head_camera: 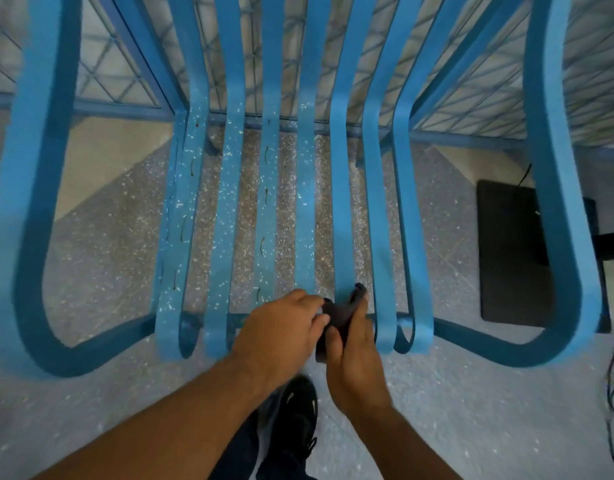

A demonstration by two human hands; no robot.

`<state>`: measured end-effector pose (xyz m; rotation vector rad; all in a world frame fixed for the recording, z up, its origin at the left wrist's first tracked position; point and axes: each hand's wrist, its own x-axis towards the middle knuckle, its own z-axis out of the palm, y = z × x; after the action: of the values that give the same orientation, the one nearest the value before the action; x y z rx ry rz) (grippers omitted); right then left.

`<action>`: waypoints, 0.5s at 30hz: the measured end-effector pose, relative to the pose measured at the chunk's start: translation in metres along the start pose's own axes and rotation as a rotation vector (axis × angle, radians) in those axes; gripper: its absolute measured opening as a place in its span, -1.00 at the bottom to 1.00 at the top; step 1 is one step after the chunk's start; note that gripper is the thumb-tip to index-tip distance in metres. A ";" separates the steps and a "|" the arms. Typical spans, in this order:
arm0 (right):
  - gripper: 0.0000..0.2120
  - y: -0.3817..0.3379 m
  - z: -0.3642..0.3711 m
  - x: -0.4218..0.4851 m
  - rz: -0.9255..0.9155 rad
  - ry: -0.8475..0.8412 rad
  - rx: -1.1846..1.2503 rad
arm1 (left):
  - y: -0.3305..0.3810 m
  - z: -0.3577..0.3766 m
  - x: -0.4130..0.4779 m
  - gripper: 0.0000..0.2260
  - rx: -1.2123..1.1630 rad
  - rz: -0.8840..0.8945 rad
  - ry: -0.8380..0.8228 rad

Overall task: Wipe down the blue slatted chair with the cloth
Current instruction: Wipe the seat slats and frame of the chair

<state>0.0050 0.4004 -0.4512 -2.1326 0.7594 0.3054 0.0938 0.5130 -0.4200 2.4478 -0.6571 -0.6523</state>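
Left hand (281, 329) and right hand (355, 362) both on the cloth (342, 315). Left pinches its near edge with curled fingertips; right has thumb and fingers closed round the bunched middle. Neither hand is free.

Cloth is dark, wadded up, and sits at the front end of one seat slat (340, 202) on the chair (555, 202), fifth from the left. Can't tell if it wraps under the slat or only lies on top.

Step in hand, my read: slat-by-slat wiping of the seat, with the cloth being set or regripped at the front curl.

State of work: the slats left of the cloth (225, 202) are flecked with pale specks; the ones to its right look plain blue. So probably about half the seat is done, armrests unknown.

Next move calls for:
- firm two-hand grip and steady downward pressure
- one long stroke along the slat toward the backrest
- then shift left to the next flecked slat

Black mat (510, 258) lies on the floor to the right, well apart.
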 end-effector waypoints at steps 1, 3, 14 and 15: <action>-0.33 0.002 -0.006 -0.001 0.013 -0.048 0.020 | 0.006 0.004 0.002 -0.71 0.033 -0.007 -0.032; -0.37 0.009 -0.017 -0.002 0.017 -0.128 0.035 | 0.017 0.011 0.007 -0.74 0.094 -0.018 -0.068; -0.63 -0.003 -0.063 0.016 -0.153 -0.270 -0.390 | 0.029 0.024 -0.002 -0.76 0.164 -0.077 -0.112; -0.70 -0.002 -0.065 0.012 -0.154 -0.255 -0.412 | 0.031 0.025 -0.010 -0.76 0.156 -0.073 -0.085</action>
<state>0.0132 0.3455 -0.4147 -2.4555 0.4045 0.6842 0.0629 0.4867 -0.4174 2.6100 -0.6766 -0.7639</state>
